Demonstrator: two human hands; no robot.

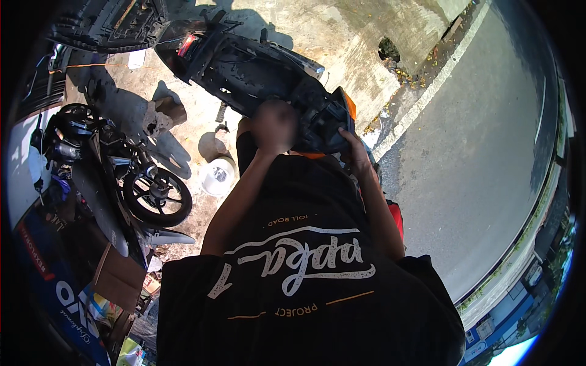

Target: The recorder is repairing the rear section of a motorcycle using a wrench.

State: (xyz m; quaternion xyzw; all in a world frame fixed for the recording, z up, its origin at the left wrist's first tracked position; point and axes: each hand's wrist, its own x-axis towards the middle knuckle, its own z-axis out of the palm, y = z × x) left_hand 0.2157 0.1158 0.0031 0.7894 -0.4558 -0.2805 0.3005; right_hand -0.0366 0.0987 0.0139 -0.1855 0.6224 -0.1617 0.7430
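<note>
Presently, main item: a partly stripped black motorcycle body with orange side panels [256,67], lying across the upper middle of the view, directly in front of the person.
Tail end: a small red tail light [187,46], at the body's upper left.
Left hand: the person's left hand [274,128], at the near edge of the body; blurred, so whether its fingers are apart, together or clamped cannot be told.
Right hand: the person's right hand [356,148], at the body's right end beside the orange; thumb against the black housing, other fingers partly hidden; whether it is clamped there cannot be told.
Clothing: a black T-shirt with white and yellow print [299,244], filling the lower middle.
Bucket: a round white container [210,185], on the ground near the left forearm.
Second vehicle: a dark motorcycle with a black spoked wheel [157,196], well apart at left.
Sheet: a flat brown cardboard piece [119,277], below that wheel.
Ground: pale, stained concrete [342,24], beneath the body.
Roadway: grey asphalt [482,134], at right, edged by a white painted line [427,91].
</note>
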